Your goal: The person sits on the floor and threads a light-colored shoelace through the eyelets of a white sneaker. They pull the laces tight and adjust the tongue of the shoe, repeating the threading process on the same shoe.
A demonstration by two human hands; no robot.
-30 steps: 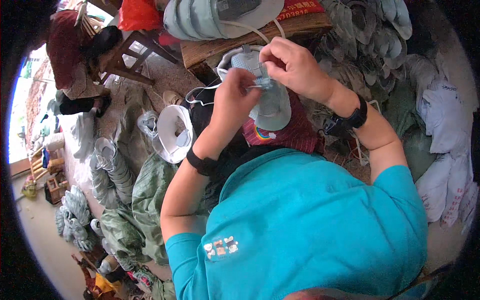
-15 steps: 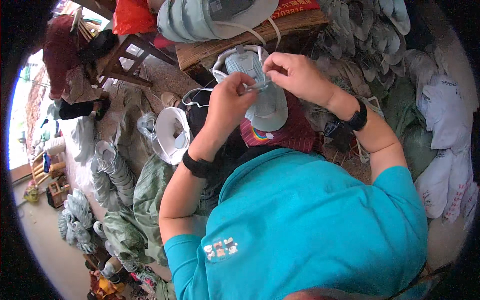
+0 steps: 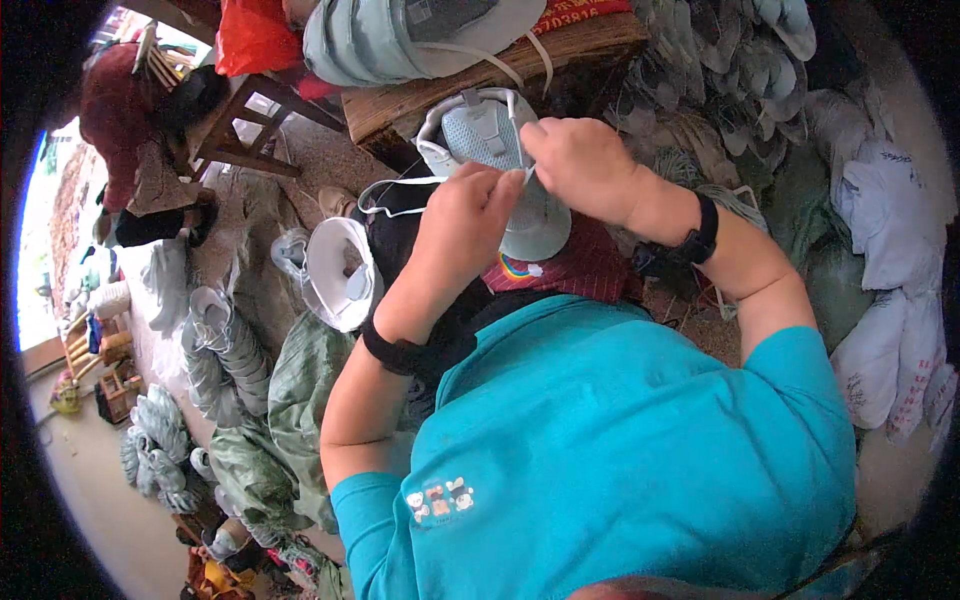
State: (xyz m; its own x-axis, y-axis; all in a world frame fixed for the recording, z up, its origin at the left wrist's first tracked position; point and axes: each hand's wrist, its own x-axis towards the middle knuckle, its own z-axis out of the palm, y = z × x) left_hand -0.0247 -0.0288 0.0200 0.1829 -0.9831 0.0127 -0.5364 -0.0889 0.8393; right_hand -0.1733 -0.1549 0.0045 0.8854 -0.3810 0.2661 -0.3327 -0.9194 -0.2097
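A pale blue-grey sneaker [image 3: 540, 232] rests across my lap with its opening away from me. My left hand [image 3: 462, 222] is closed over its left side, thumb and fingers pinched on a white shoelace. From that side, a loop of the shoelace [image 3: 402, 182] hangs out to the left. My right hand [image 3: 585, 168] pinches at the lacing from the other side, fingertips close to the left hand's. A short bit of lace shows between the two hands; the eyelets there are mostly covered by my fingers.
Ahead, a wooden bench [image 3: 372, 118] bears a row of nested grey-blue shoes [image 3: 350, 45]. Left of my lap stands a white tub [image 3: 318, 262] with small items inside. Shoe bundles [image 3: 222, 350] and green sacks [image 3: 300, 385] lie further left. White sacks [image 3: 885, 220] are at the right.
Both hands have come lower and closer together over the lacing. My left hand has turned so its back faces up, and the lace between them is pulled short.
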